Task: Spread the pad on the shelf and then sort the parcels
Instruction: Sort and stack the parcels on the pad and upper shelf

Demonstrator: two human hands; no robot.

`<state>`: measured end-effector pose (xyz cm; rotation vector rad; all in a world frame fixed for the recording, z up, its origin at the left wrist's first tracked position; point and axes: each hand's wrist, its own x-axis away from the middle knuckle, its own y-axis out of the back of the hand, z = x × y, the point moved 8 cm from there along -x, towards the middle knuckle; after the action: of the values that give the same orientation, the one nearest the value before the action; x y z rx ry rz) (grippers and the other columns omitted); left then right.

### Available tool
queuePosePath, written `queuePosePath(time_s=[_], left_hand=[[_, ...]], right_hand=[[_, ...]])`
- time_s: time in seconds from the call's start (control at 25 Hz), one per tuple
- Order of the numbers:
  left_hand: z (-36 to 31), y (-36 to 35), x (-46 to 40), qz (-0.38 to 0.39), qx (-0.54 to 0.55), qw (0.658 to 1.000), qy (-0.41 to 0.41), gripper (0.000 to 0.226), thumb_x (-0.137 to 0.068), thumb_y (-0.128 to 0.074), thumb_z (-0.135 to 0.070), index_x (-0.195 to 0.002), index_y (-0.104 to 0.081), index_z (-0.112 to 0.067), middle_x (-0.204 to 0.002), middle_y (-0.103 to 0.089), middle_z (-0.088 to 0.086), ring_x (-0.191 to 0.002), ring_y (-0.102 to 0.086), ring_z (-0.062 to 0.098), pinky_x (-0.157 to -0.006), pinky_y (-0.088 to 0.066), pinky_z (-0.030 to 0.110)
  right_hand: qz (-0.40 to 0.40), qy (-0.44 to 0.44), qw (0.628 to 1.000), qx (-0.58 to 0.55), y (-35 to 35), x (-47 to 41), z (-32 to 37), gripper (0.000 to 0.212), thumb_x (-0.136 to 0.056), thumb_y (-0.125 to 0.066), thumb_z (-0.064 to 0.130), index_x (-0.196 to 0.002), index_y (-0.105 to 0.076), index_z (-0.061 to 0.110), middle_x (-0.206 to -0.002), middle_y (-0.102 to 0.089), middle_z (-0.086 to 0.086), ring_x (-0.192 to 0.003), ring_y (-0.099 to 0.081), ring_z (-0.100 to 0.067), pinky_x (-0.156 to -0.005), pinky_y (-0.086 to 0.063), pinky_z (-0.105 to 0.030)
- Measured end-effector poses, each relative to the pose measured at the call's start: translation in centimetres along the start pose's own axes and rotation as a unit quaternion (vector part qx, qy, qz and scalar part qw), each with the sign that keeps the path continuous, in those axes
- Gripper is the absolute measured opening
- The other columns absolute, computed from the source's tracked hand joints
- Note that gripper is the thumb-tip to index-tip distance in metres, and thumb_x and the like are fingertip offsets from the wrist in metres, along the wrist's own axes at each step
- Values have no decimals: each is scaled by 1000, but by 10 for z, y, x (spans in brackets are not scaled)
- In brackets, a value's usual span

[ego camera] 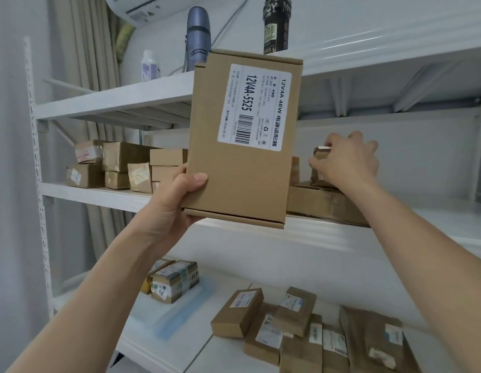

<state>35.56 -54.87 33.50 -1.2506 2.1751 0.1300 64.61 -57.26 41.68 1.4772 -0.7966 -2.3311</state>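
Observation:
My left hand (177, 200) grips the lower left corner of a flat brown cardboard box (242, 162) with a white barcode label, held upright in front of the middle shelf (99, 196). My right hand (347, 160) reaches onto that shelf and holds a small brown parcel (320, 154) that stands on a larger flat parcel (323, 204). A stack of several brown parcels (121, 164) sits at the shelf's left. The lower shelf (185, 354) carries a thin pale pad (177, 316) with a taped parcel (172, 284) on it, and several more parcels (301, 329) to the right.
The top shelf (113, 103) holds a grey flask (197, 36), a small white bottle (150, 67) and a dark bottle (277, 25). A curtain (80, 49) hangs behind the rack's left post (36, 146). An air conditioner (142, 6) is mounted above.

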Motion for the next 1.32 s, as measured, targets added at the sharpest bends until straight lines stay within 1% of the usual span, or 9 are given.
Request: queuePosePath(time_s=[0.2, 0.32, 0.52, 0.72, 0.84, 0.96, 1.08, 1.16, 1.32], left_hand=[[10, -37, -5, 46, -1, 999, 13, 61, -54, -68, -35, -110, -61, -13, -97, -72, 1, -86, -68, 12, -70, -58, 24], [18, -60, -8, 70, 18, 997, 27, 56, -55, -68, -36, -107, -62, -16, -97, -72, 0, -89, -67, 13, -72, -58, 27], [35, -87, -15, 78, 75, 993, 53, 47, -55, -70, -33, -98, -67, -15, -98, -73, 3, -90, -68, 15, -73, -59, 30], [47, -107, -19, 74, 82, 991, 74, 49, -52, -71, -34, -97, -66, -18, -95, -73, 1, -88, -67, 15, -81, -58, 34], [46, -117, -20, 67, 84, 991, 84, 37, -58, -72, -27, -94, -67, -18, -93, -72, 1, -88, -65, 16, -87, -55, 38], [48, -126, -23, 46, 105, 989, 96, 26, -67, -73, -21, -91, -65, -18, -86, -72, 0, -81, -65, 15, -71, -59, 30], [48, -132, -26, 13, 116, 987, 108, 20, -77, -66, -26, -96, -65, -22, -87, -69, -2, -80, -63, 14, -64, -58, 28], [49, -134, -29, -9, 104, 987, 125, 16, -83, -64, -30, -98, -66, -24, -89, -67, -1, -81, -62, 16, -63, -58, 28], [51, -137, -38, -29, 97, 980, 171, 28, -83, -66, -45, -99, -67, -21, -92, -68, 2, -85, -65, 18, -64, -57, 29]], right_hand=[[-115, -57, 992, -6, 39, 0, -44, 40, -80, -62, 36, -115, -58, 19, -123, -49, -17, -120, -35, -41, -70, -32, -36], [-120, -85, 989, 17, 51, 0, -80, 42, -79, -64, 34, -116, -56, 17, -124, -46, -20, -121, -35, -43, -70, -33, -38], [-23, -124, 990, 64, 34, 1, -129, 57, -81, -66, 44, -125, -49, 13, -130, -40, -22, -121, -35, -45, -80, -39, -43], [87, -112, 987, 71, 17, -2, -148, 63, -77, -51, 70, -110, -61, 17, -112, -63, -12, -115, -50, -39, -78, -42, -40], [5, -80, 997, 15, 53, 2, -131, 63, -81, -47, 73, -106, -66, 17, -112, -66, -11, -109, -56, -36, -78, -47, -39], [-40, -21, 982, -184, 86, 17, -100, 53, -91, -45, 62, -110, -65, 17, -108, -67, -5, -99, -61, -23, -78, -46, -35], [115, -76, 891, -432, 81, 41, -75, 54, -91, -40, 67, -117, -59, 24, -103, -68, -2, -90, -67, -19, -80, -56, -38], [207, -98, 841, -490, 72, 58, -64, 51, -85, -43, 73, -112, -59, 33, -95, -68, -1, -80, -68, -19, -70, -57, -36], [251, -70, 833, -489, 57, 63, -60, 58, -80, -63, 61, -132, -50, 37, -101, -71, 6, -81, -72, -15, -66, -57, -33]])
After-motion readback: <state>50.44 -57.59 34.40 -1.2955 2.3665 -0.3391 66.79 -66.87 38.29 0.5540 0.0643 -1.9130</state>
